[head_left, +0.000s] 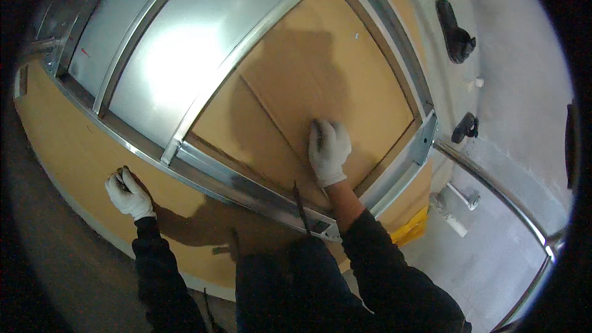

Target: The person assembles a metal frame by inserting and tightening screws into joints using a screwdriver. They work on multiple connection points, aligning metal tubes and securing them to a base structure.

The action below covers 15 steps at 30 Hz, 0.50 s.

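Note:
My right hand (328,150), in a white glove, lies on a brown board (345,80) set inside a metal stud frame (246,188). Its fingers point up and close around a dark slim tool (317,131) held against the board. My left hand (128,193), also gloved, rests with curled fingers on the lower brown board (80,148) below the frame's horizontal rail. Whether it holds anything is hidden by shadow. Both sleeves are dark.
Silvery panels (166,55) and upright metal studs (259,31) fill the frame's left part. On the grey wall at right are two dark fittings (456,34) (465,127), a metal pipe (493,185) and a white tube (456,225). A yellow piece (412,227) shows below the frame. A thin dark rod (301,208) stands near my chest.

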### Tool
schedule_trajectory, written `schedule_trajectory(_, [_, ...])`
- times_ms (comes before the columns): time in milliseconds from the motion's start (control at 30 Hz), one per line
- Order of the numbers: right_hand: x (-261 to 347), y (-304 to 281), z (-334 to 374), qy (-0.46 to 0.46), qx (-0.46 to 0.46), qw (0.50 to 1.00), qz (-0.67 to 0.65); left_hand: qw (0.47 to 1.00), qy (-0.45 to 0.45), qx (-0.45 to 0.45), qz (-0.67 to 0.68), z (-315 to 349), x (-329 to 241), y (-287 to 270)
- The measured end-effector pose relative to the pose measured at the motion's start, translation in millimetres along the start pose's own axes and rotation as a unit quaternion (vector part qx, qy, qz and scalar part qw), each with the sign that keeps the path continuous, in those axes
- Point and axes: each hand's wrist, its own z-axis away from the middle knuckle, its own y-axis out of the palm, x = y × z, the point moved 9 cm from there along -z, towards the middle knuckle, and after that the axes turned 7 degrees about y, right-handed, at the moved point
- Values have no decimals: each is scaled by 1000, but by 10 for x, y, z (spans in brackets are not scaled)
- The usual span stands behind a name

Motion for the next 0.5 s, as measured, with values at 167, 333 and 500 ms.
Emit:
schedule_trajectory(167, [3, 20, 17, 0, 37, 999, -22, 999, -35, -7, 36, 55, 142, -21])
schedule_trajectory(333, [-53, 56, 42, -1, 44, 999, -14, 999, -35, -5, 29, 34, 99, 41])
schedule_trajectory(500, [17, 4, -33, 4, 58, 998, -24, 999, -41, 13, 24, 73, 186, 38])
